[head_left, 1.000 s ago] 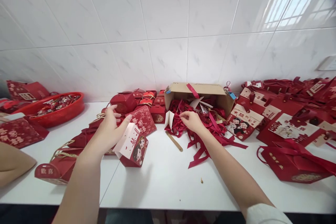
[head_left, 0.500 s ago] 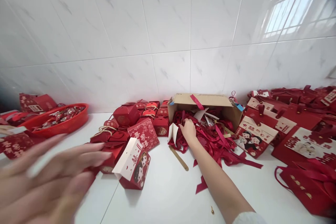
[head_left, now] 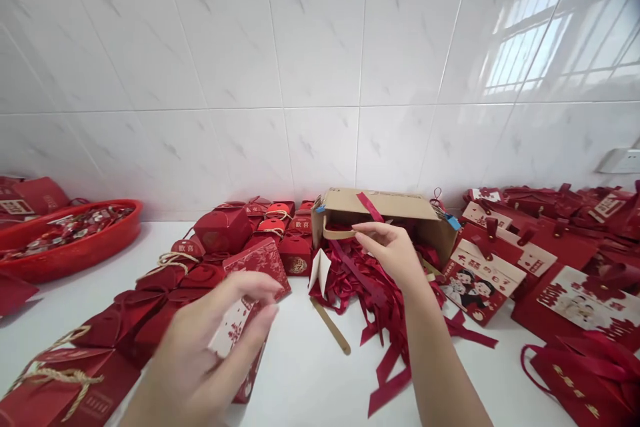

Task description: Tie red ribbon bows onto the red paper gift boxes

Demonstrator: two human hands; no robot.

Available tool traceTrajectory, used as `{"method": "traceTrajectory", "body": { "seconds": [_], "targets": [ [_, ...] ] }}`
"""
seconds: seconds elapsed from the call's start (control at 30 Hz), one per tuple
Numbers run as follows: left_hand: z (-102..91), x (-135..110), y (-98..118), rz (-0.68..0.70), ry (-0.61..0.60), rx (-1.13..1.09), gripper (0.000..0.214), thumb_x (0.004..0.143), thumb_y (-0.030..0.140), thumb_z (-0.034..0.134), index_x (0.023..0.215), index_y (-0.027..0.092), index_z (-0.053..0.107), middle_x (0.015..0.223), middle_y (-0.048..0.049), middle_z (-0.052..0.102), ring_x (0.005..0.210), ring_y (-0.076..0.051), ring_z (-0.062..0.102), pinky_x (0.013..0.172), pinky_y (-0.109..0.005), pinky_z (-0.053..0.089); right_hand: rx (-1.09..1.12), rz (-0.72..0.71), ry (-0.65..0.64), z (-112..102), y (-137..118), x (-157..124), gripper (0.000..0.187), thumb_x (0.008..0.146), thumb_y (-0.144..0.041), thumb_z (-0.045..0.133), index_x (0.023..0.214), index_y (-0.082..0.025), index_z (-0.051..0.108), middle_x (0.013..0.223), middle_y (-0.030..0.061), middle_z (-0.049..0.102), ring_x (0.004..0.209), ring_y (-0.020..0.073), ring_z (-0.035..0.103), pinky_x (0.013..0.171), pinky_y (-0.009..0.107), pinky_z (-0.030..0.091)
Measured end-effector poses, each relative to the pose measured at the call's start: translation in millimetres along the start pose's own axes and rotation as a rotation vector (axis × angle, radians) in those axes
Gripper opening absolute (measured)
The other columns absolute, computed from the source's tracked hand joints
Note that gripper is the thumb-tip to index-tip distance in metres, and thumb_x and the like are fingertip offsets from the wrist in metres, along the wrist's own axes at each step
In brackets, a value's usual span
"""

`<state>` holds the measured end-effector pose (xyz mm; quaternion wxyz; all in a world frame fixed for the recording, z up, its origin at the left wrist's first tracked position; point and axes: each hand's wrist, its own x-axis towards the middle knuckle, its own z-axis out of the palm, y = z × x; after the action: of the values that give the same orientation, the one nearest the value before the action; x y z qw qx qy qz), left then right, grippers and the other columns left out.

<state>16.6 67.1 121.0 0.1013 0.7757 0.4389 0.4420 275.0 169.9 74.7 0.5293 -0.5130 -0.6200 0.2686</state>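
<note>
My right hand (head_left: 395,255) is raised in front of the open cardboard box (head_left: 385,203). Its fingers pinch a curved tan strip (head_left: 337,235), just above a heap of dark red ribbons (head_left: 373,290) spilling from the box onto the white table (head_left: 310,380). Low in the view, my left hand (head_left: 210,350) curls its fingers round a small red and white gift box (head_left: 231,337) that stands on the table; the hand hides most of it.
Folded red gift boxes (head_left: 223,230) crowd the left and back of the table. A red basket (head_left: 75,250) of sweets sits far left. Flat red cards printed with a cartoon couple (head_left: 475,280) and red bags (head_left: 580,367) lie right. A tan stick (head_left: 331,327) lies by the ribbons.
My right hand has come up out of the ribbon heap with the tan strip in its fingers. My left hand, which had let go and swung wide left, is back on the small gift box.
</note>
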Motion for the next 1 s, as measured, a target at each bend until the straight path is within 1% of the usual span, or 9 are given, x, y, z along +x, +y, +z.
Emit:
{"method": "traceTrajectory", "body": {
  "seconds": [0.07, 0.13, 0.23, 0.3, 0.43, 0.53, 0.7, 0.83, 1.0],
  "targets": [
    [11.2, 15.7, 1.7, 0.086, -0.137, 0.055, 0.015, 0.084, 0.025, 0.057, 0.096, 0.032, 0.06, 0.085, 0.0019, 0.068, 0.074, -0.017, 0.065, 0.064, -0.024, 0.052, 0.194, -0.098, -0.055, -5.9, -16.1, -14.6, 0.024, 0.081, -0.035, 0.066, 0.095, -0.017, 0.073, 0.07, 0.0033, 0.068, 0.058, 0.0123, 0.059, 0.052, 0.024, 0.049],
    [19.6, 24.5, 2.0, 0.105, -0.206, 0.07, 0.013, 0.088, 0.021, 0.052, 0.095, 0.028, 0.06, 0.086, 0.0006, 0.068, 0.077, -0.016, 0.064, 0.068, -0.025, 0.051, 0.383, -0.238, -0.155, -9.4, -28.2, -28.0, 0.011, 0.079, -0.025, 0.07, 0.087, -0.021, 0.075, 0.076, 0.0034, 0.07, 0.063, 0.0118, 0.061, 0.052, 0.021, 0.05],
    [27.9, 27.6, 5.1, 0.083, -0.136, -0.019, 0.011, 0.089, 0.018, 0.051, 0.094, 0.024, 0.059, 0.084, -0.0009, 0.066, 0.073, -0.014, 0.062, 0.067, -0.025, 0.049, 0.527, -0.442, -0.348, -11.6, -39.0, -42.7, 0.018, 0.08, -0.013, 0.069, 0.087, -0.027, 0.076, 0.08, 0.0022, 0.072, 0.068, 0.0118, 0.065, 0.053, 0.02, 0.052],
    [30.6, 26.8, 9.6, 0.129, -0.093, -0.143, 0.011, 0.087, 0.017, 0.056, 0.095, 0.023, 0.06, 0.084, -0.0011, 0.066, 0.073, -0.014, 0.061, 0.067, -0.024, 0.049, 0.571, -0.529, -0.451, -11.5, -42.7, -48.5, 0.024, 0.083, -0.01, 0.065, 0.091, -0.029, 0.076, 0.081, 0.0026, 0.073, 0.069, 0.0117, 0.067, 0.055, 0.019, 0.053],
    [31.4, 26.6, 18.5, 0.301, -0.212, -0.392, 0.021, 0.079, 0.019, 0.069, 0.1, 0.023, 0.066, 0.083, -0.003, 0.068, 0.075, -0.015, 0.063, 0.069, -0.025, 0.051, 0.583, -0.596, -0.567, -8.4, -46.7, -53.8, 0.025, 0.087, -0.012, 0.06, 0.099, -0.029, 0.075, 0.082, 0.0041, 0.072, 0.067, 0.0107, 0.067, 0.056, 0.019, 0.052],
    [30.5, 27.8, 21.2, 0.312, -0.257, -0.449, 0.02, 0.078, 0.018, 0.071, 0.097, 0.023, 0.071, 0.079, -0.0045, 0.068, 0.071, -0.015, 0.063, 0.065, -0.024, 0.052, 0.574, -0.622, -0.599, -6.1, -48.0, -55.1, 0.026, 0.086, -0.012, 0.061, 0.101, -0.029, 0.075, 0.08, 0.0041, 0.072, 0.065, 0.0103, 0.065, 0.057, 0.019, 0.051],
    [28.1, 25.5, 22.0, 0.29, -0.247, -0.449, 0.013, 0.079, 0.016, 0.07, 0.089, 0.023, 0.074, 0.077, -0.0049, 0.065, 0.069, -0.014, 0.062, 0.062, -0.024, 0.052, 0.581, -0.623, -0.631, -4.5, -47.1, -56.9, 0.032, 0.085, -0.008, 0.063, 0.103, -0.031, 0.074, 0.081, 0.0041, 0.071, 0.066, 0.0107, 0.064, 0.058, 0.02, 0.05],
    [27.3, 21.4, 25.7, 0.23, -0.219, -0.42, 0.009, 0.079, 0.012, 0.067, 0.083, 0.02, 0.07, 0.076, -0.0029, 0.065, 0.069, -0.012, 0.061, 0.063, -0.023, 0.05, 0.543, -0.648, -0.614, -3.4, -46.9, -56.9, 0.032, 0.086, -0.009, 0.061, 0.103, -0.032, 0.074, 0.082, 0.0037, 0.071, 0.065, 0.0105, 0.062, 0.057, 0.021, 0.049],
    [26.3, 18.4, 30.0, 0.105, -0.254, -0.359, 0.004, 0.083, 0.017, 0.061, 0.081, 0.02, 0.062, 0.076, 0.0002, 0.063, 0.071, -0.011, 0.059, 0.066, -0.023, 0.048, 0.396, -0.766, -0.565, -2.0, -50.2, -52.2, 0.025, 0.094, -0.023, 0.051, 0.091, -0.028, 0.076, 0.076, 0.0041, 0.071, 0.065, 0.0115, 0.059, 0.062, 0.026, 0.046]
  ]
}}
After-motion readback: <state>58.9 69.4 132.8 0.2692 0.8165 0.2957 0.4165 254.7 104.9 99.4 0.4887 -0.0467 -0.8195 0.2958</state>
